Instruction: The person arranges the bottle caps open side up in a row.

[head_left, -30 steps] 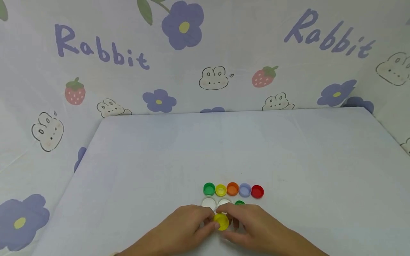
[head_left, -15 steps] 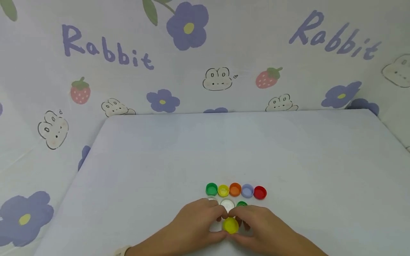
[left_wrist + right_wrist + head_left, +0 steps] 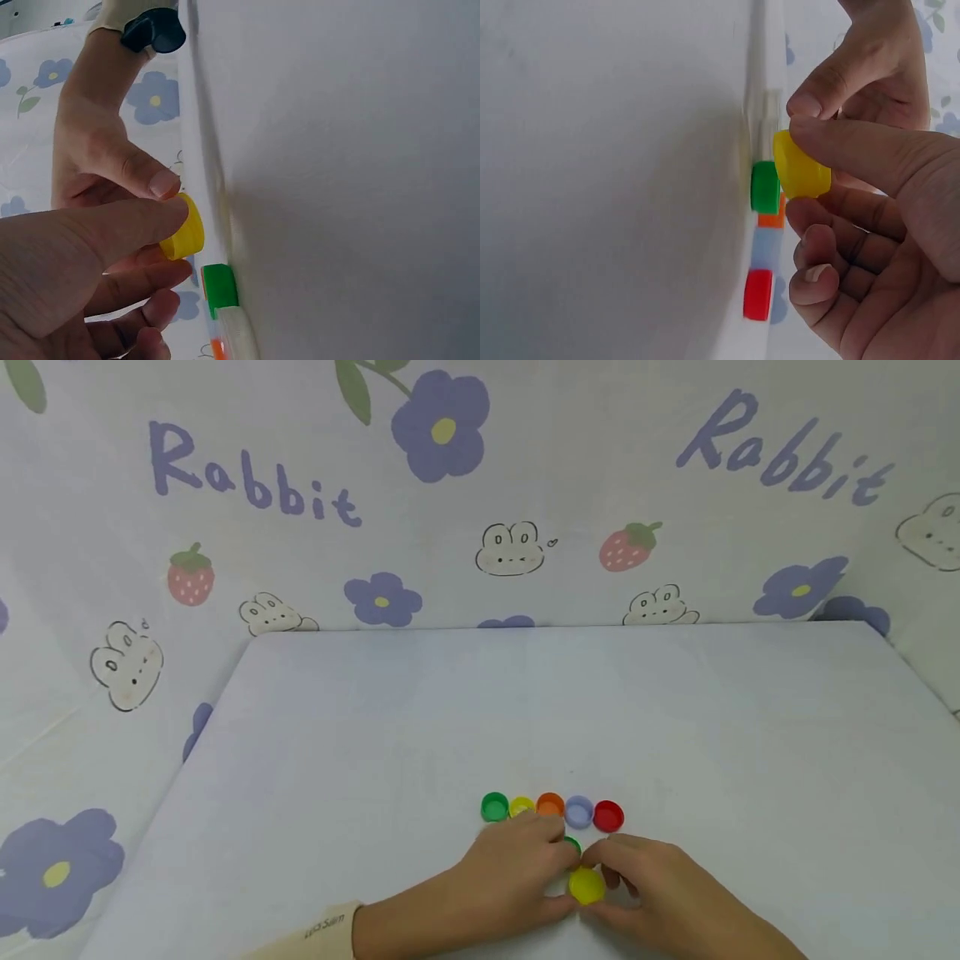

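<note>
A yellow bottle cap [image 3: 587, 886] is held just above the table's near part, between both hands. My left hand [image 3: 517, 870] pinches its left side, the thumb in front. From the right, my right hand [image 3: 663, 889] pinches the same cap with thumb and index finger. In the left wrist view, the yellow cap [image 3: 190, 229] stands clear of the table surface. A green cap [image 3: 573, 845] lies just behind it, partly covered by the left fingers. In the right wrist view, the yellow cap [image 3: 802, 169] overlaps the green cap [image 3: 765, 187].
Behind the hands runs a row of caps: green [image 3: 494, 807], yellow [image 3: 521, 807], orange [image 3: 551, 803], lavender [image 3: 579, 812] and red [image 3: 608, 816]. A white cap [image 3: 238, 334] beside the green one shows in the left wrist view. White cloth covers the table [image 3: 337, 735].
Both hands have moved right with the yellow cap, which passed from in front of the white caps to in front of the green one. The left hand now hides the white caps in the head view.
</note>
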A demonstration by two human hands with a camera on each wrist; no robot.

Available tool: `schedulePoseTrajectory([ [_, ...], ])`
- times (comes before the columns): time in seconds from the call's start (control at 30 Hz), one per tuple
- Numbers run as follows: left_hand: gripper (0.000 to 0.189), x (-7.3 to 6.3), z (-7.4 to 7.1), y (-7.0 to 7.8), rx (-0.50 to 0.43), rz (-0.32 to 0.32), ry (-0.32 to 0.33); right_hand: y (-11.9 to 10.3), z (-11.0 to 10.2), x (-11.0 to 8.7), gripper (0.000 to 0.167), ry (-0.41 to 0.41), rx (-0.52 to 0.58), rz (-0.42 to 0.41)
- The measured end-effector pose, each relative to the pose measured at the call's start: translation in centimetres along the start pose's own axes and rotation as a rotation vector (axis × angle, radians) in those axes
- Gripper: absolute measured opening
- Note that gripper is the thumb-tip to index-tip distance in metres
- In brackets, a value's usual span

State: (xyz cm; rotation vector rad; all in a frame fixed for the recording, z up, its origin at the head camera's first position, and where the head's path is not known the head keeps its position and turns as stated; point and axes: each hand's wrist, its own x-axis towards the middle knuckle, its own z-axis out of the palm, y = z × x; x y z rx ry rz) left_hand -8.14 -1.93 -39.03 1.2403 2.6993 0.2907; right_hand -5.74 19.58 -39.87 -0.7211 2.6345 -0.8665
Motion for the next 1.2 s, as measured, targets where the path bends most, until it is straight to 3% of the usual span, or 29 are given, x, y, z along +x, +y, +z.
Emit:
schedulePoseTrajectory([
  [0.17, 0.024, 1.1, 0.1, 0.2, 0.067, 0.033, 0.067, 1.1, 0.3, -0.4, 0.036, 0.24, -0.093, -0.22],
  [0.27, 0.023, 1.5, 0.3, 0.2, 0.122, 0.042, 0.111, 1.5, 0.5, -0.2, 0.041, 0.324, -0.165, -0.276],
  [0.4, 0.025, 2.1, 0.6, 0.2, 0.146, 0.025, 0.124, 1.7, 0.4, 0.1, 0.043, 0.332, -0.223, -0.237],
  [0.67, 0.028, 2.6, 0.6, 0.0, 0.1, -0.027, 0.099, 1.7, 0.2, 0.4, 0.043, 0.306, -0.192, -0.17],
  [0.97, 0.027, 2.7, 0.2, -0.1, 0.083, -0.05, 0.07, 1.8, 0.2, 0.7, 0.043, 0.293, -0.165, -0.169],
  [1.2, 0.031, 1.9, 0.7, -0.5, 0.051, -0.05, 0.11, 1.5, 0.1, 0.5, 0.041, 0.279, -0.179, -0.119],
])
